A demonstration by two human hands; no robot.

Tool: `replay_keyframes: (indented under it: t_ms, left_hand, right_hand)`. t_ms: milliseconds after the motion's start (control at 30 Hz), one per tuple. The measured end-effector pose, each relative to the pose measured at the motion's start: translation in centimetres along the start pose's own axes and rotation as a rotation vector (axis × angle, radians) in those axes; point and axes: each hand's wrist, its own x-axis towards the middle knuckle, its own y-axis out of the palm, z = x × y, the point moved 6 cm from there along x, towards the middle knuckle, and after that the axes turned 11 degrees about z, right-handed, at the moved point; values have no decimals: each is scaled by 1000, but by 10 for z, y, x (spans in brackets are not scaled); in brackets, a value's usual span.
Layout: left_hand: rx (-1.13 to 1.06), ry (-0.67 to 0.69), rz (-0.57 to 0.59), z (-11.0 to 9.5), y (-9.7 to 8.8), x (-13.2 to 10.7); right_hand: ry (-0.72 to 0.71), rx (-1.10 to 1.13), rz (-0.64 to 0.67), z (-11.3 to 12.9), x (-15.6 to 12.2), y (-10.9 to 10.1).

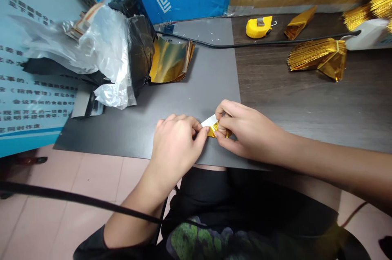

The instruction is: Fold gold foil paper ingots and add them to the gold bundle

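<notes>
Both hands meet near the front edge of a grey mat (202,84). Between them is a small folded piece of gold paper (213,128) with its white back showing at the top. My left hand (176,141) pinches its left end with curled fingers. My right hand (245,129) grips its right side, the thumb and fingers closed over the fold. Most of the paper is hidden under my fingers.
A stack of gold sheets (170,62) leans by black and clear plastic bags (113,47) at the left. A black cable (254,43) crosses the back. A yellow tape measure (259,27) and bundles of folded gold pieces (318,54) lie on the wooden table at the right.
</notes>
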Motion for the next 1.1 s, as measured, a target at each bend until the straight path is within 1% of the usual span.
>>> replay_keyframes:
  t_ms: [200, 367, 533, 667, 900, 967, 1100]
  left_hand:
    - [66, -22, 10, -3, 0, 1]
    - [114, -43, 15, -7, -1, 1]
    - [144, -47, 32, -7, -1, 0]
    - [95, -66, -18, -1, 2, -3]
    - [-3, -39, -181, 9, 16, -12]
    - [-4, -43, -190, 9, 18, -14]
    - [11, -55, -169, 11, 18, -15]
  right_hand:
    - [1, 8, -12, 0, 0, 1]
    - [-2, -29, -20, 1, 0, 0]
    - [-11, -34, 21, -1, -1, 1]
    - [-43, 17, 19, -2, -2, -1]
    - [-54, 30, 7, -2, -1, -2]
    - [-58, 32, 4, -2, -1, -1]
    - [-57, 46, 7, -3, -2, -1]
